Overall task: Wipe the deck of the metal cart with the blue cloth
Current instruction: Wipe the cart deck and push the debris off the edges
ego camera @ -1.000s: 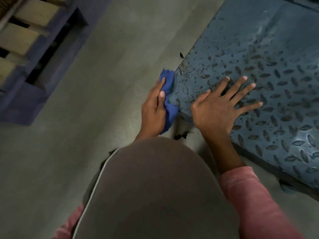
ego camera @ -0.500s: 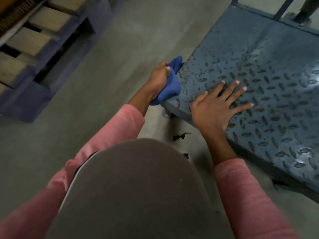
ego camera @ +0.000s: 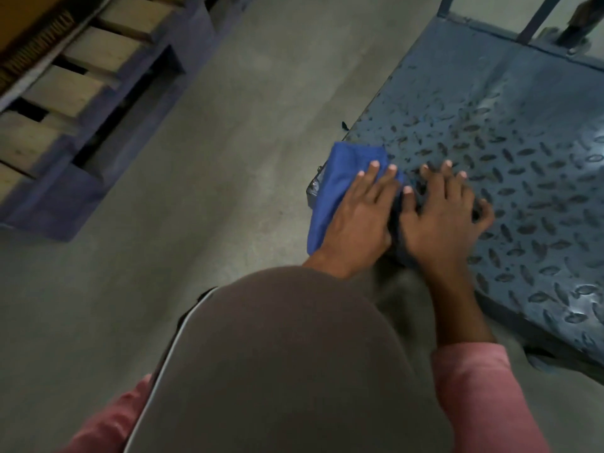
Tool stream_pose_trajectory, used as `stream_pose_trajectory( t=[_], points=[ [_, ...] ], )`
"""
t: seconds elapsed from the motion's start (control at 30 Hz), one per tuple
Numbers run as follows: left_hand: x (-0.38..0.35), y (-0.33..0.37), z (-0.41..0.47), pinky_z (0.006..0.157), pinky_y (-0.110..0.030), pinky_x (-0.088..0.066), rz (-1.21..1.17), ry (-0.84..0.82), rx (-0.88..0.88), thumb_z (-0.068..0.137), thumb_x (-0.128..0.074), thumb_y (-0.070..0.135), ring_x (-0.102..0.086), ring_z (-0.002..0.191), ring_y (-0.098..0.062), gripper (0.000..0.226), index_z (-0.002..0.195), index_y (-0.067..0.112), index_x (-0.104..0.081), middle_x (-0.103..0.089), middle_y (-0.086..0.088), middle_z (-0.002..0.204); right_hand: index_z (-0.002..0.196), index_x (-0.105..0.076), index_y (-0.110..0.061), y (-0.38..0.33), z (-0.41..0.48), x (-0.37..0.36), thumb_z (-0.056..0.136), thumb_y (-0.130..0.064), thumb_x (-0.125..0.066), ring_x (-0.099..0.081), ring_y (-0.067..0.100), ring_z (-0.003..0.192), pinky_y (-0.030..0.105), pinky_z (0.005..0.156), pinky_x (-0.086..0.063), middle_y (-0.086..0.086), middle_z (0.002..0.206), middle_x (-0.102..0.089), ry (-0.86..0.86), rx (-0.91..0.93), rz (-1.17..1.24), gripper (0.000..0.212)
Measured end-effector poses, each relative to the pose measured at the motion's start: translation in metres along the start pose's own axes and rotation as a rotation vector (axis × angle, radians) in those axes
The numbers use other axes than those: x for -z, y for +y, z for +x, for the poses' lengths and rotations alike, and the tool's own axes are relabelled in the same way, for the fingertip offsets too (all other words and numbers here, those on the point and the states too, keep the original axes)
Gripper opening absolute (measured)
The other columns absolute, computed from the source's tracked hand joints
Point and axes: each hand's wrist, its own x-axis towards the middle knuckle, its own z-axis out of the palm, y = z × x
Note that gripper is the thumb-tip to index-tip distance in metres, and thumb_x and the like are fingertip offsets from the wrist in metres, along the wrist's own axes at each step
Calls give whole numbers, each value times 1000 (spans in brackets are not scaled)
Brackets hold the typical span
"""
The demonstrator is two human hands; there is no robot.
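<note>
The single head-worn camera looks forward and steeply down, close above the near corner of the cart deck [ego camera: 510,132] and the floor [ego camera: 228,165].

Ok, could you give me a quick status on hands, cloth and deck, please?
Left hand flat on cloth, at deck corner. Right hand resting on deck. Nothing seen in the way.

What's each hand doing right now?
Left hand: open, fingers flat, pressing the blue cloth onto the corner of the deck.
Right hand: open, fingers spread, resting on the deck, holding nothing.
</note>
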Motion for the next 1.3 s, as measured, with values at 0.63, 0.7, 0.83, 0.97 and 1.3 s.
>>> stream_pose_trajectory(
  t=[0.63,0.7,0.83,0.97,1.3],
  points=[
    [38,-81,44,117,-37,-40,-231,36,163,101,-46,31,-51,138,-17,45,145,22,-51,-50,2,155,146,-44,-23,-1,-5,3,102,-48,-33,-33,25,146,56,113,-23,4,159,-38,41,47,-100,52],
    [48,-89,58,117,-39,-40,-553,-104,307,98,-50,31,-55,129,-14,44,141,21,-51,-58,2,142,143,-44,-21,-4,-5,3,101,-46,-32,-34,27,145,58,112,-25,7,157,-40,49,53,-134,51],
    [44,-90,54,112,-40,-47,-826,-90,532,96,-57,37,-65,119,-18,49,138,13,-57,-68,-3,130,142,-45,-20,-5,-6,4,101,-45,-32,-35,28,144,59,111,-26,8,155,-41,43,47,-134,49],
    [33,-81,7,118,-50,-42,-757,46,487,105,-48,41,-57,135,-17,52,153,22,-46,-60,1,147,143,-44,-18,-6,-7,3,102,-44,-30,-34,29,145,61,112,-26,9,157,-39,38,47,-142,50],
    [49,-84,45,126,-27,-21,-271,-47,244,112,-37,24,-30,155,-23,54,164,12,-25,-31,-9,168,145,-41,-15,-9,-6,0,103,-41,-30,-31,33,147,63,114,-24,13,159,-35,31,42,-151,51]
  ],
)
